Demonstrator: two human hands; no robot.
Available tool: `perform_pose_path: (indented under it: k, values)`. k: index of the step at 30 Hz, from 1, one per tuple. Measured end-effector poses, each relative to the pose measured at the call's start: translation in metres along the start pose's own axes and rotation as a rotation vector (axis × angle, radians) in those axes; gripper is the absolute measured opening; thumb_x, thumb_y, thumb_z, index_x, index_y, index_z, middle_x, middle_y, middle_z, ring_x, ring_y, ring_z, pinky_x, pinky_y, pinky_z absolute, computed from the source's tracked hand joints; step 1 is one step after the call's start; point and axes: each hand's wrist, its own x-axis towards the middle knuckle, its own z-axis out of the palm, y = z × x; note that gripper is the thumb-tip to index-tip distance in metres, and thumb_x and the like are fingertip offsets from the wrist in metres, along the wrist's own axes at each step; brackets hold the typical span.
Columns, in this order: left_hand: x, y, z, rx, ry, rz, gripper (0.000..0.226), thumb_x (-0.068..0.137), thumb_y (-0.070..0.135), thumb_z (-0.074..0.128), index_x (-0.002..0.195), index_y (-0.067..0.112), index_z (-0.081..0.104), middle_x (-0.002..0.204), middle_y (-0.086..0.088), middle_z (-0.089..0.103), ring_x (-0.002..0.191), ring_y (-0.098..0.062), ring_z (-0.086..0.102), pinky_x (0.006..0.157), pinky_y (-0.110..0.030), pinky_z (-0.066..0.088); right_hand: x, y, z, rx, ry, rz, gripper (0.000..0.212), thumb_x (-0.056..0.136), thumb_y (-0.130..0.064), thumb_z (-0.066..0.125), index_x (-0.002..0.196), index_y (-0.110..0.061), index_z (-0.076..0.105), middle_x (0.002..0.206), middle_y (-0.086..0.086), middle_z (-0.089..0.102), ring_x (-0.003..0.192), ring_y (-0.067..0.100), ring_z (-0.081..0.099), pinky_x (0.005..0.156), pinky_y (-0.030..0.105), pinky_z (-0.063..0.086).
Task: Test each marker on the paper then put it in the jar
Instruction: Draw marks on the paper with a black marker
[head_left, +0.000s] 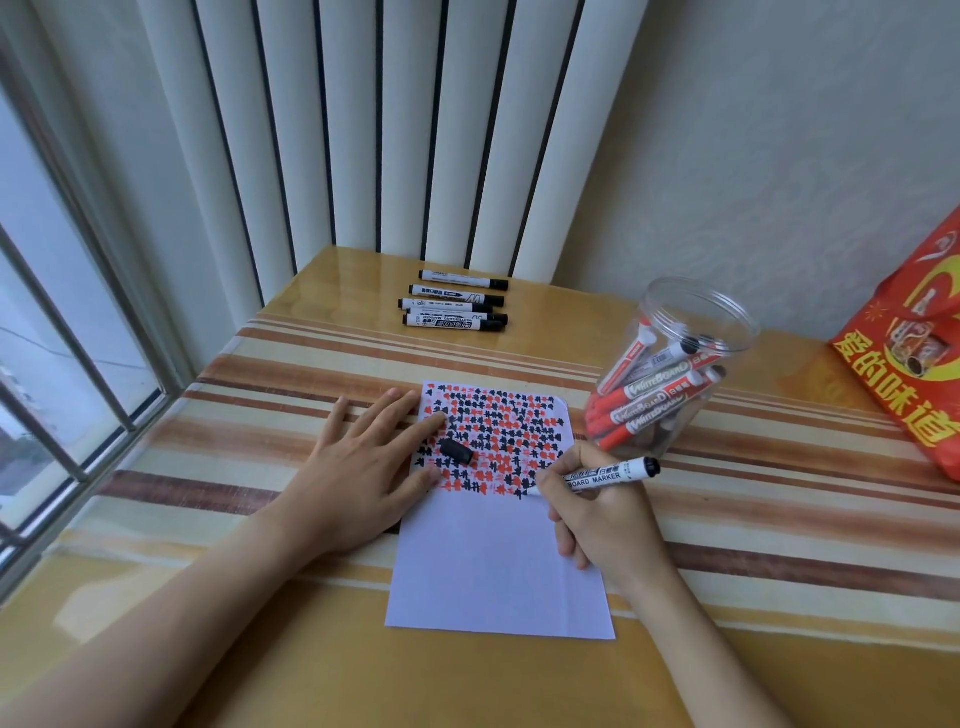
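**Marker put to paper**

Right hand (605, 512) fingers (551, 480) pinch a black-capped-end whiteboard marker (602, 474), tip on the paper (498, 561) w/ rows of red & black marks. Left hand (358, 457) lies flat, fingers straight, pinning the sheet's edge; loose black cap (457, 451) beside it. Clear jar (670, 364) of markers stands right; five more markers (457, 304) lie at the striped desk (753, 519) back, nr vertical blinds (415, 130) & window (62, 364).

Right hand (602, 514) fingers hiding marker (613, 473) tip; red bag (914, 364) running off right edge; lower markers in jar (670, 364) overlapping, count unclear.
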Motion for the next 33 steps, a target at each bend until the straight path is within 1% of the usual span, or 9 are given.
perform_pose_path:
  k: [5, 10, 16, 20, 23, 26, 30, 33]
  values:
    - [-0.0001, -0.0001, 0.0, 0.005, -0.003, -0.003, 0.074, 0.09, 0.076, -0.002, 0.158, 0.049, 0.007, 0.17, 0.012, 0.0, 0.154, -0.004, -0.014, 0.124, -0.052, -0.006, 0.001, 0.001, -0.0004, 0.009, 0.038, 0.03, 0.014, 0.096, -0.008, 0.065, 0.084, -0.008, 0.058, 0.057, 0.008, 0.054, 0.038, 0.021, 0.049, 0.037, 0.021, 0.033]
    - [-0.0003, -0.0004, 0.0001, -0.007, 0.002, -0.001, 0.073, 0.091, 0.076, 0.0, 0.158, 0.049, 0.008, 0.17, 0.012, 0.002, 0.154, -0.005, -0.013, 0.124, -0.052, -0.006, -0.0009, -0.001, 0.0002, -0.035, 0.0, 0.017, 0.018, 0.097, -0.012, 0.065, 0.081, -0.013, 0.057, 0.056, 0.008, 0.053, 0.039, 0.021, 0.049, 0.037, 0.02, 0.031]
    - [0.0006, -0.0004, 0.0003, 0.005, 0.001, -0.003, 0.073, 0.091, 0.076, -0.001, 0.158, 0.049, 0.006, 0.17, 0.012, 0.001, 0.154, -0.005, -0.013, 0.124, -0.052, -0.006, 0.0001, -0.0003, -0.0007, -0.026, 0.046, 0.036, 0.016, 0.095, -0.009, 0.064, 0.081, -0.01, 0.057, 0.054, 0.008, 0.053, 0.038, 0.02, 0.049, 0.037, 0.02, 0.031]
    - [-0.0001, 0.0, 0.0002, -0.018, 0.015, 0.003, 0.074, 0.091, 0.076, 0.0, 0.158, 0.049, 0.01, 0.17, 0.011, 0.004, 0.155, -0.007, -0.01, 0.124, -0.053, -0.005, -0.001, -0.0014, 0.0009, -0.016, 0.025, 0.015, 0.017, 0.097, -0.011, 0.064, 0.082, -0.011, 0.057, 0.055, 0.009, 0.052, 0.039, 0.02, 0.05, 0.036, 0.022, 0.032]
    - [0.0001, -0.0002, 0.0001, -0.012, 0.01, 0.001, 0.074, 0.09, 0.076, -0.001, 0.158, 0.049, 0.009, 0.17, 0.012, 0.003, 0.155, -0.006, -0.011, 0.124, -0.053, -0.005, -0.0015, -0.0014, 0.0004, -0.045, 0.013, 0.01, 0.018, 0.097, -0.012, 0.065, 0.081, -0.013, 0.057, 0.055, 0.01, 0.053, 0.039, 0.021, 0.049, 0.036, 0.021, 0.032]
    - [0.0006, -0.0002, 0.0002, -0.011, 0.013, 0.001, 0.074, 0.09, 0.076, -0.002, 0.158, 0.049, 0.008, 0.17, 0.012, 0.003, 0.155, -0.006, -0.011, 0.124, -0.052, -0.005, -0.0013, -0.0018, -0.0008, -0.061, 0.016, 0.015, 0.017, 0.096, -0.011, 0.064, 0.081, -0.011, 0.057, 0.056, 0.008, 0.054, 0.037, 0.02, 0.049, 0.037, 0.019, 0.03]
    - [0.0008, -0.0013, 0.001, -0.019, 0.01, -0.006, 0.072, 0.091, 0.076, 0.001, 0.158, 0.05, 0.008, 0.17, 0.013, 0.003, 0.154, -0.005, -0.012, 0.124, -0.051, -0.007, -0.0004, -0.0013, 0.0, -0.012, 0.027, 0.024, 0.016, 0.098, -0.009, 0.063, 0.083, -0.01, 0.056, 0.057, 0.008, 0.053, 0.038, 0.02, 0.049, 0.037, 0.021, 0.031]
    - [0.001, -0.001, 0.0005, -0.025, 0.013, -0.006, 0.072, 0.091, 0.076, 0.001, 0.158, 0.05, 0.008, 0.17, 0.013, 0.003, 0.154, -0.004, -0.013, 0.124, -0.051, -0.007, -0.0005, -0.0012, -0.0001, -0.034, 0.015, 0.024, 0.016, 0.097, -0.009, 0.063, 0.083, -0.012, 0.056, 0.055, 0.008, 0.053, 0.038, 0.02, 0.049, 0.037, 0.021, 0.031]
